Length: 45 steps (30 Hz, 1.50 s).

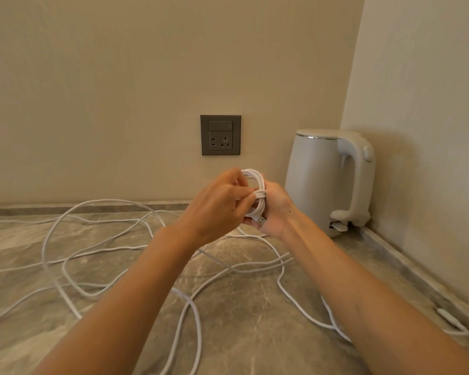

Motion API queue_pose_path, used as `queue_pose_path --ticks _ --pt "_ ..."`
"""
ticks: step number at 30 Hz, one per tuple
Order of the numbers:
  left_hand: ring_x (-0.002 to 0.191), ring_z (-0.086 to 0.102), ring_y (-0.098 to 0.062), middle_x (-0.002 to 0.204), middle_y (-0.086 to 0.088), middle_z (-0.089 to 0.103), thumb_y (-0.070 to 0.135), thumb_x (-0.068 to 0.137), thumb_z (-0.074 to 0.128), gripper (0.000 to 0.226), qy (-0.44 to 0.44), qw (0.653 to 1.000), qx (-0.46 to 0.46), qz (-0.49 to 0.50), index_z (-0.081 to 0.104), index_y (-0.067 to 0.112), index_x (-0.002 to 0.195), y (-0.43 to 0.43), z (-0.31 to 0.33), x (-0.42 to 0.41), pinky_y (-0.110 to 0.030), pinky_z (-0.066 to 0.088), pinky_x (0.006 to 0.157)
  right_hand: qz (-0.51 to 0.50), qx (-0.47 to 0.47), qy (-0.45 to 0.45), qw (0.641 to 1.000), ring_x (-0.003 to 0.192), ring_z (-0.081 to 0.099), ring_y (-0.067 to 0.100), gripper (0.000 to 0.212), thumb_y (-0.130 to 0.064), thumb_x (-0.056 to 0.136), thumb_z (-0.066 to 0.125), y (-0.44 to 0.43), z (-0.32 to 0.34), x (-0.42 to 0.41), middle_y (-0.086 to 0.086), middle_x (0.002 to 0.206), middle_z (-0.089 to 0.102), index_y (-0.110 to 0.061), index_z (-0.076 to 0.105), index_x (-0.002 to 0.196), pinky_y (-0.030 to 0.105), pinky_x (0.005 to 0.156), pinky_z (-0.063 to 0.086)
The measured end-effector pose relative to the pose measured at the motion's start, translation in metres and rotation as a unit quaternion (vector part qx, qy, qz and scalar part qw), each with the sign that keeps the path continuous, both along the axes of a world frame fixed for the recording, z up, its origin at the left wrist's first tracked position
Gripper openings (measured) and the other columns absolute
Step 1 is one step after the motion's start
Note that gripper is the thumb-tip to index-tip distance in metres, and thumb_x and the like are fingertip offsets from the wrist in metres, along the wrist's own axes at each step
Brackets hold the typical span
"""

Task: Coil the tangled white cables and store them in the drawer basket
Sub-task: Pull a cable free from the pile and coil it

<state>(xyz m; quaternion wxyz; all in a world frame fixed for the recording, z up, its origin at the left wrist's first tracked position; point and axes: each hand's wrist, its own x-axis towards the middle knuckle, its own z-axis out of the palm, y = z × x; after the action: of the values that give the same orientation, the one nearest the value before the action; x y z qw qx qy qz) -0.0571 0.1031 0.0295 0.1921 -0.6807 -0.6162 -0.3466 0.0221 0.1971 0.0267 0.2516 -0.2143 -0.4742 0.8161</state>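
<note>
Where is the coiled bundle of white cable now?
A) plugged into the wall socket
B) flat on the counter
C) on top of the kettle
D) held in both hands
D: the left hand and the right hand both grip the coiled bundle in the air.

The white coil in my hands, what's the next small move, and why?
Probably tuck the USB plug under the wraps: the coil, held by left hand and right hand, is already bound round its middle, and the plug sticks out loose.
</note>
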Motion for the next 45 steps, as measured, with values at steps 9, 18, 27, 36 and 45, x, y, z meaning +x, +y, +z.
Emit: queue_pose_path --ticks 9,18,27,36,45 --pt "0.056 0.058 -0.027 0.067 -0.013 0.065 0.008 0.075 0.064 0.012 0.078 0.997 -0.015 0.012 0.072 -0.001 0.077 -0.003 0.012 0.002 -0.021 0.034 0.049 0.015 0.02 0.013 1.0 0.045 0.054 0.016 0.076 -0.033 0.104 0.021 0.002 -0.001 0.0 0.007 0.05 0.057 -0.012 0.067 0.047 0.026 0.055 0.045" --pt "0.074 0.045 -0.021 0.07 -0.007 0.062 0.011 0.088 0.056 0.018 -0.041 0.999 -0.013 -0.03 0.071 0.002 0.082 -0.001 0.012 0.003 -0.034 0.037 0.069 0.01 0.069 0.033 0.997 0.042 0.049 0.018 0.06 -0.036 0.104 0.02 0.001 0.002 0.002 0.008 0.047 0.049 -0.007 0.055 0.065 0.022 0.044 0.042" --pt "0.075 0.054 -0.022 0.084 0.006 0.049 0.02 0.087 0.054 0.017 -0.226 0.968 -0.078 -0.081 0.062 0.012 0.074 0.003 0.008 0.005 -0.034 0.052 0.067 0.028 0.083 0.043 0.995 0.076 0.053 0.024 0.063 -0.049 0.101 0.016 0.005 0.001 0.001 0.017 0.083 0.053 -0.011 0.06 0.081 0.032 0.065 0.045" --pt "0.069 0.049 -0.012 0.08 0.001 0.046 0.005 0.089 0.054 0.012 -0.263 0.952 -0.103 -0.116 0.061 0.0 0.081 -0.002 0.013 0.009 -0.03 0.052 0.064 0.064 0.073 0.061 0.993 0.082 0.052 0.024 0.066 -0.055 0.098 0.012 0.007 -0.002 0.0 0.015 0.089 0.052 -0.011 0.061 0.089 0.036 0.072 0.041" --pt "0.061 0.059 -0.013 0.06 0.001 0.056 0.027 0.09 0.051 0.023 -0.208 0.976 -0.055 -0.033 0.054 0.025 0.067 0.006 0.001 0.009 -0.038 0.049 0.07 0.048 0.087 0.03 0.995 0.071 0.052 0.02 0.065 -0.054 0.099 0.012 0.01 -0.007 -0.002 0.014 0.079 0.054 -0.013 0.06 0.083 0.031 0.065 0.04"
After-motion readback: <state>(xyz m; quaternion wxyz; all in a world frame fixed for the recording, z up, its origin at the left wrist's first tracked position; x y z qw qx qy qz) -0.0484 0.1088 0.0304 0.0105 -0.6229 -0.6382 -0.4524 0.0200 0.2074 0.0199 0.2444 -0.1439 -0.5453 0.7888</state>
